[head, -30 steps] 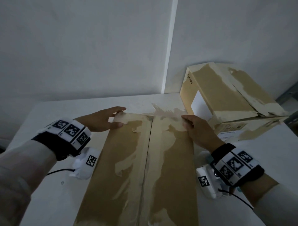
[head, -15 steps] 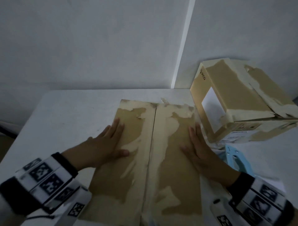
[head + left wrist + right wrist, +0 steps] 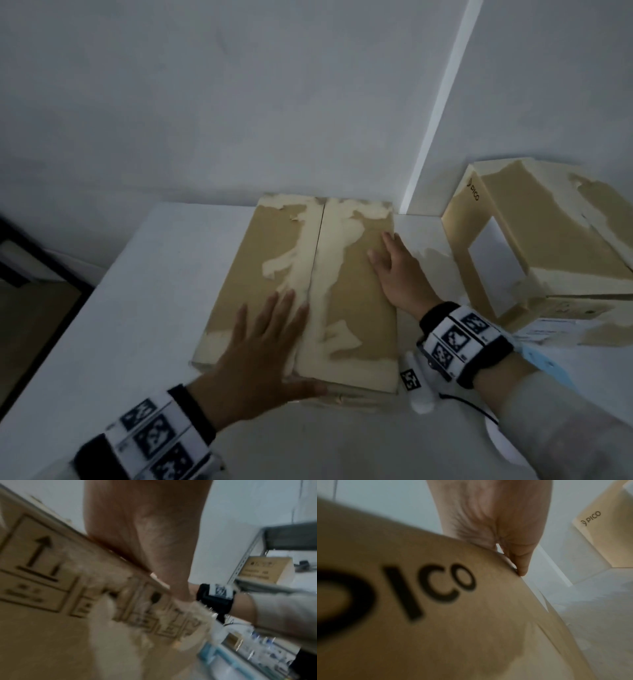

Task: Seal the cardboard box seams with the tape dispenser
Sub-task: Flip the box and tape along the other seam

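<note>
A brown cardboard box [image 3: 274,260] with torn pale patches lies on the white table [image 3: 144,308], its two top flaps meeting at a centre seam [image 3: 317,260]. My left hand [image 3: 263,346] lies flat with spread fingers on the near left flap, thumb at the near edge. My right hand [image 3: 397,270] presses flat on the right flap near its right edge. In the wrist views my left hand [image 3: 145,534] and my right hand [image 3: 496,520] rest on the box's top edge. A light blue tape dispenser [image 3: 544,363] peeks out behind my right wrist.
A second, larger cardboard box [image 3: 534,246] with a white label stands at the right against the wall. The table's left edge [image 3: 68,329] drops to a dark floor. In the left wrist view a metal shelf [image 3: 257,561] holds another box.
Both hands slid along the flaps toward me, from the far edge; the left now sits at the near edge. The head view has pulled back and swung left.
</note>
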The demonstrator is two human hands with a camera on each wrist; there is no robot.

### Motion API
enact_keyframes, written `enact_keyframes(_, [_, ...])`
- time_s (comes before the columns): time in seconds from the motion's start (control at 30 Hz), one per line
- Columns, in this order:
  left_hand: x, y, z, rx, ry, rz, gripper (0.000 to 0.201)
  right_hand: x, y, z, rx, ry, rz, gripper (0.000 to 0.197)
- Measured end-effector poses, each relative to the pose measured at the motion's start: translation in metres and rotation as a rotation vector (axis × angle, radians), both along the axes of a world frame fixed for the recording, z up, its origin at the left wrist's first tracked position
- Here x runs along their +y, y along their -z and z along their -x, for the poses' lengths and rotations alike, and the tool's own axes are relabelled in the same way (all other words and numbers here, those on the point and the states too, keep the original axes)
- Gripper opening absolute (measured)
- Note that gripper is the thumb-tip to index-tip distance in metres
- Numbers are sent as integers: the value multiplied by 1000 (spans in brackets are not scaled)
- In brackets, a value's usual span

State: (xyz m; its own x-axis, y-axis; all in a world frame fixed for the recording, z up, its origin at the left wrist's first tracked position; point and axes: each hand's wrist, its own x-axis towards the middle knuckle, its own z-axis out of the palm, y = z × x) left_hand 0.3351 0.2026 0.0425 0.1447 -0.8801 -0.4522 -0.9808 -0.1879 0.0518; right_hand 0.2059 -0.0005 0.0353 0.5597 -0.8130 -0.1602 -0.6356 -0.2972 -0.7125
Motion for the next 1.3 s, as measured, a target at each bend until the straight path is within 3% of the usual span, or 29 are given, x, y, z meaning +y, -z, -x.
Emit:
enact_keyframes(0.07, [-4, 3, -6, -58, -62, 66, 114, 3, -1, 5, -61, -36, -71, 64])
enact_keyframes(0.17, [-11, 13, -15, 17, -66, 198, 120, 22, 1, 17, -137, -143, -208, 74])
enact_keyframes(0.27, [-15, 17, -32, 30, -116, 286, 124, 40, 11, 13, -138, -224, -218, 81])
enact_keyframes(0.47, [-11, 7, -85, 24, -325, 261, 133, 46, 13, -51, -231, -231, -258, 98])
enact_keyframes(0.6, [-8, 9, -124, -34, -512, 280, 122, 53, 20, -111, -209, -313, -226, 83])
enact_keyframes(0.73, [1, 13, -164, -81, -549, 298, 106, 58, 27, -153, -164, -385, -200, 72])
enact_keyframes(1.07, [10, 15, -230, -110, -625, 370, 78, 73, 24, -216, -144, -419, -185, 76])
enact_keyframes(1.23, [19, 14, -251, -118, -633, 392, 98, 80, 19, -233, -71, -456, -174, 81])
enact_keyframes(1.3, [21, 11, -256, -118, -635, 362, 94, 80, 15, -234, -49, -482, -179, 85])
